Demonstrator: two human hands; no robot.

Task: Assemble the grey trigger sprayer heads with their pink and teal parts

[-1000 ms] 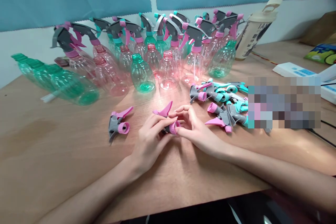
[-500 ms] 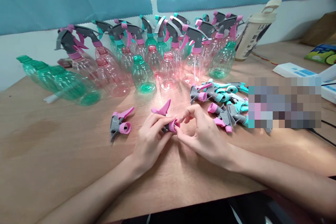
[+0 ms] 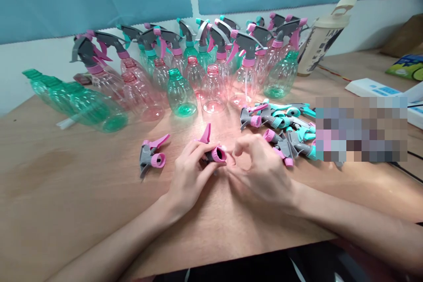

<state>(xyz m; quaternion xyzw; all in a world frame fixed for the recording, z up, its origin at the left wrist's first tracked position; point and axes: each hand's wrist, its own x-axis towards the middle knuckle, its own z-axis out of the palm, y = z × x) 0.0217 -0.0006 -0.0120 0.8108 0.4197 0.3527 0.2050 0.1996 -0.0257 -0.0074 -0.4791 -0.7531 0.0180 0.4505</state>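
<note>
My left hand (image 3: 191,172) is closed around a spray trigger head with a pink collar (image 3: 218,154). The collar's open end faces right, and a pink trigger (image 3: 206,134) sticks up above my fingers. Part of the grey body is hidden in my grip. Just right of the collar, my right hand (image 3: 264,172) has its fingers bent, with thumb and forefinger apart. Its fingertips are somewhat blurred, and I see nothing held there. Another grey and pink trigger head (image 3: 150,156) lies on the table to the left.
Behind stand pink bottles (image 3: 213,90) and green bottles (image 3: 181,97), many with spray heads fitted. Green bottles (image 3: 95,105) lean at far left. A pile of loose trigger heads (image 3: 284,119) lies right. Farther back are a cream tumbler (image 3: 322,44) and a white power strip (image 3: 373,88).
My right hand has moved slightly right, off the collar it was touching. The trigger head in my left hand has turned, so the collar's opening shows more.
</note>
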